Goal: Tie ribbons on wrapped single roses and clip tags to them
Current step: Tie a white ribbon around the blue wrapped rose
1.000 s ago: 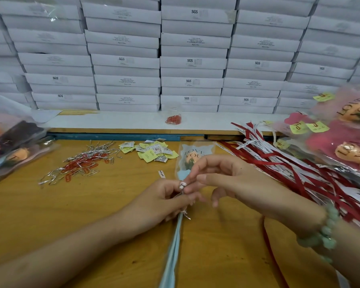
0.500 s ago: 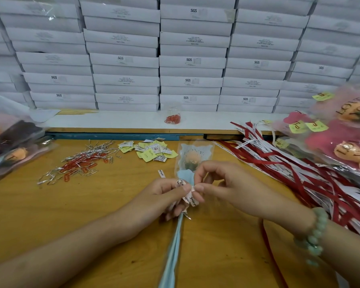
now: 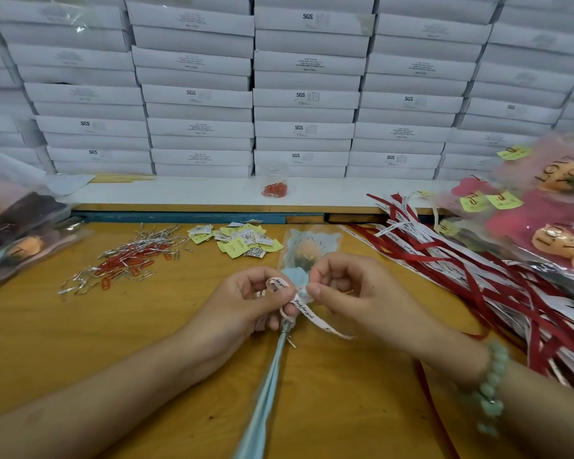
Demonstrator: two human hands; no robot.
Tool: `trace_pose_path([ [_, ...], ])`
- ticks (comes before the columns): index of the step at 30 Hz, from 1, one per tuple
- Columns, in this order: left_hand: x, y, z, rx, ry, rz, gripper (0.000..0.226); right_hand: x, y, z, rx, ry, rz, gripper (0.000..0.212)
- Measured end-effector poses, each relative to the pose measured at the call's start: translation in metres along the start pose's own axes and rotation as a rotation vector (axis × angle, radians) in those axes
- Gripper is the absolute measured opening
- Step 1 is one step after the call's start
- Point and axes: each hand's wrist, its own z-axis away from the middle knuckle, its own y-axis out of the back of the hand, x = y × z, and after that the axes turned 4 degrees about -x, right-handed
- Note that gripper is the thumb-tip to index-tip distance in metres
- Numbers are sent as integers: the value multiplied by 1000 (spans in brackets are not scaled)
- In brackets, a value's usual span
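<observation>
A single wrapped rose in clear film with a pale blue stem wrap lies on the wooden table, bloom pointing away from me. A white printed ribbon is looped around its neck. My left hand pinches one loop of the ribbon at the stem. My right hand pinches the ribbon just right of the knot. One ribbon tail trails toward the lower right. A small metal clip sticks out beside the stem below the knot.
Red and silver paper clips lie scattered at left. Yellow and white tags sit behind the rose. Red and white ribbons pile at right, beside tagged wrapped roses. More wrapped roses lie at far left. Stacked white boxes form the back wall.
My right hand has come down from above the rose to the ribbon. Both hands have drawn the ribbon outward, and a loop and a tail now show at the stem.
</observation>
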Motion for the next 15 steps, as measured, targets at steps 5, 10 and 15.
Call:
trace_pose_path([
  [5,-3,0,0,66,-24,-62,11,13,-18,6,24,10,-85,8],
  [10,-4,-1,0,88,-34,-130,12,17,-22,6,75,21,31,10],
  [15,-2,-3,2,47,-51,-162,11,16,-21,6,160,43,65,27],
])
